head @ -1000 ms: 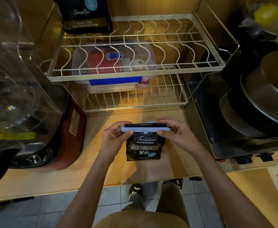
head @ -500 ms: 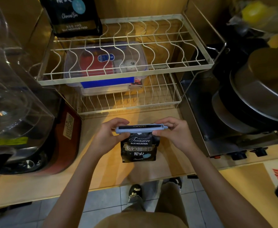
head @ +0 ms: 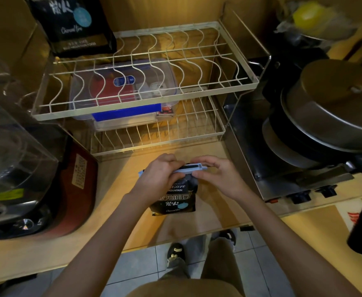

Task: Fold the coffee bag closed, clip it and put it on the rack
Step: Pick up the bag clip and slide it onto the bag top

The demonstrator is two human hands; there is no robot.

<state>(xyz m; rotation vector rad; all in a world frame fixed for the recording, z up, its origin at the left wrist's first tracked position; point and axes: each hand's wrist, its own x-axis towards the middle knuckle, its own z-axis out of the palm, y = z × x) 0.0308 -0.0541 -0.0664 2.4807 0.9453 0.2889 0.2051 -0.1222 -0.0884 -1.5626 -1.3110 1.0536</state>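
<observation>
On lower rack point(head: 197, 133), lidded box point(head: 124, 93)

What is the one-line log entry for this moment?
stage: clipping | left hand: on clip | right hand: on clip | coffee bag: on counter | rack: pending

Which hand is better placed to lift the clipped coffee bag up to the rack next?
Probably left: the left hand wraps the clip and coffee bag top; the right hand only pinches its end.
</observation>
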